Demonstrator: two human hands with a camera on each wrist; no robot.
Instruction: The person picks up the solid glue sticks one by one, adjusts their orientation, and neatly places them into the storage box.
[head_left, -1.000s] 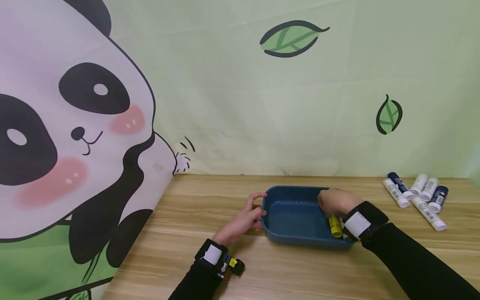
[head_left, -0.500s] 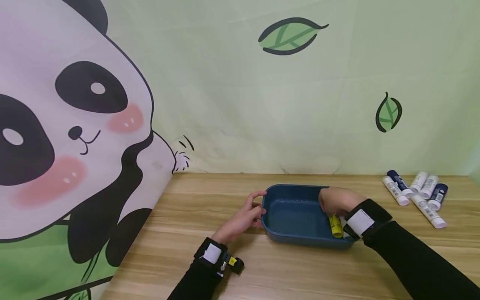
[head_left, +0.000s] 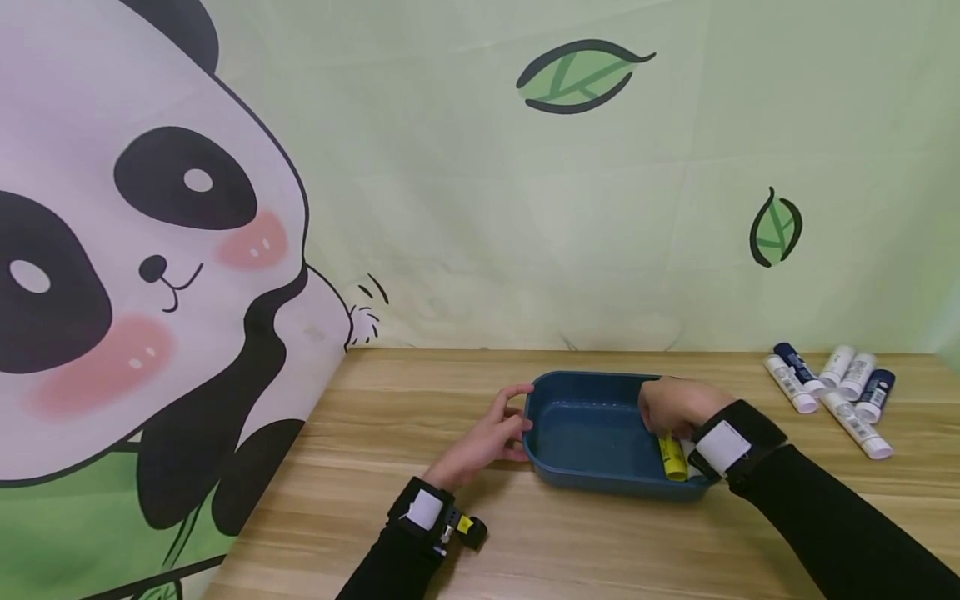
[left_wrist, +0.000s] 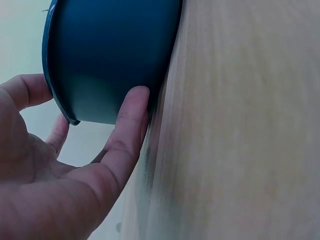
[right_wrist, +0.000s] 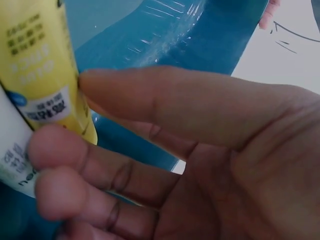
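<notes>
In the dark blue plastic bin (head_left: 592,437), my right hand (head_left: 675,406) reaches into the right end. Its thumb and fingers pinch a yellow glue stick (right_wrist: 42,60), whose printed label shows in the right wrist view. A white tube (right_wrist: 12,145) lies right beside the yellow one, partly hidden by the fingers. My left hand (head_left: 491,437) is at the bin's left end. Its fingertips touch the outer wall and rim, spread apart, with one finger low on the wall (left_wrist: 110,65) in the left wrist view.
Several white and navy tubes (head_left: 843,387) lie loosely piled on the wooden table (head_left: 570,542), right of the bin. Behind the table's back edge hangs a pale green cloth (head_left: 450,167) printed with a panda and leaves.
The lower end of the yellow glue stick has shifted slightly toward me in the bin. My right hand has moved a little to the right; the left hand stays in place.
</notes>
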